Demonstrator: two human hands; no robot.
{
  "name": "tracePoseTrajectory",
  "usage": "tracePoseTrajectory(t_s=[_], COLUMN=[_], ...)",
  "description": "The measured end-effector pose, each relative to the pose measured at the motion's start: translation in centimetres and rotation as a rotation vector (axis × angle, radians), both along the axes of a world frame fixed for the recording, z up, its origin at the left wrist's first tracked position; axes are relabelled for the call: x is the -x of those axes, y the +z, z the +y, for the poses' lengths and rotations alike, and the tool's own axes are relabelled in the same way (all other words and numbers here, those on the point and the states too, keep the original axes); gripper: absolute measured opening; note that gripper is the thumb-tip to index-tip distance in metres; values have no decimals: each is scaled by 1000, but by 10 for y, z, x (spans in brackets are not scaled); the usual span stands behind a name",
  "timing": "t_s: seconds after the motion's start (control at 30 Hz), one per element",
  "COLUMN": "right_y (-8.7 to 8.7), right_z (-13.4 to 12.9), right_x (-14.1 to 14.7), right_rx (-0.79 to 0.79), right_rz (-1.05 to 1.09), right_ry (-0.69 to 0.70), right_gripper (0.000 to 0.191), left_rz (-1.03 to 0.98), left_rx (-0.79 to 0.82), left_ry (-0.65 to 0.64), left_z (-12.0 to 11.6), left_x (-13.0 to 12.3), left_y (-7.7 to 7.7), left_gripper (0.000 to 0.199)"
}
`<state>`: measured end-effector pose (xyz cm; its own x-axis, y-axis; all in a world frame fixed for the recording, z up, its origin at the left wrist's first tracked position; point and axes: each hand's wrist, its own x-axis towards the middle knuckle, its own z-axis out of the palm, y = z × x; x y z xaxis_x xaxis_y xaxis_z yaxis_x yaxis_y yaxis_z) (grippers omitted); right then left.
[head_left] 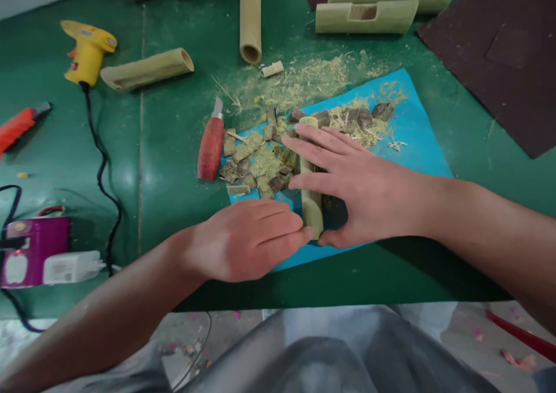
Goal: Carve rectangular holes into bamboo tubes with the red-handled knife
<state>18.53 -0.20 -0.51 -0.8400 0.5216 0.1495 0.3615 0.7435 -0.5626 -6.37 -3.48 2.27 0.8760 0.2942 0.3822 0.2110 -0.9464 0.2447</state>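
1. Table (pixel 169 132): green, fills most of view; seam runs front-to-back on L; pale dust scattered at ctr.
2. Floor (pixel 473 346): grey, below table's near edge; littered w/ pink scraps.
3. Brown sheet (pixel 504 46): flat on table, far R.
4. Blue sheet (pixel 428 138): flat, angled, near edge ctr.
5. R hand (pixel 365 187): fingers spread across top of bamboo piece, thumb by its near end.
6. L hand (pixel 247 242): curled, thumb at same near end; can't tell if gripping.
7. Notched tubes (pixel 386 22), qty 2: side by side, far R of ctr.
8. Bamboo piece (pixel 310 202): over blue sheet, under R fingers, lengthwise front-to-back.
9. Plain tube (pixel 145 72): on side, far L, just beside glue gun (pixel 87 54).
10. Purple box (pixel 50 248): near L; white plug (pixel 73 267) adj.
11. Knife (pixel 211 147): red handle, blade pointing away, L of blue sheet.
12. Cutter (pixel 17 128): orange, L edge.
13. Chips & shavings (pixel 269 158): mostly on blue sheet, both sides of bamboo piece.
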Motion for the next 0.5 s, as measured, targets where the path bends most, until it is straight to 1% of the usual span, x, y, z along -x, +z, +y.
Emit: tracePoseTrajectory(t_s=[0.13,0.2,0.37,0.5], right_y=[0,-1,1,1], right_z=[1,1,1,1], right_x=[0,0,1,-1], right_rx=[26,43,18,14], right_rz=[26,45,12,6], right_ry=[-3,-2,11,-1], right_gripper=[71,69,74,76], left_rz=[-18,-10,-28,-9], left_rx=[-42,-38,-10,-40], left_ry=[1,-12,-6,-4], left_z=[3,4,3,4], left_x=[-4,-3,1,-3], left_y=[-4,-5,-6,-6], left_gripper=[38,39,28,37])
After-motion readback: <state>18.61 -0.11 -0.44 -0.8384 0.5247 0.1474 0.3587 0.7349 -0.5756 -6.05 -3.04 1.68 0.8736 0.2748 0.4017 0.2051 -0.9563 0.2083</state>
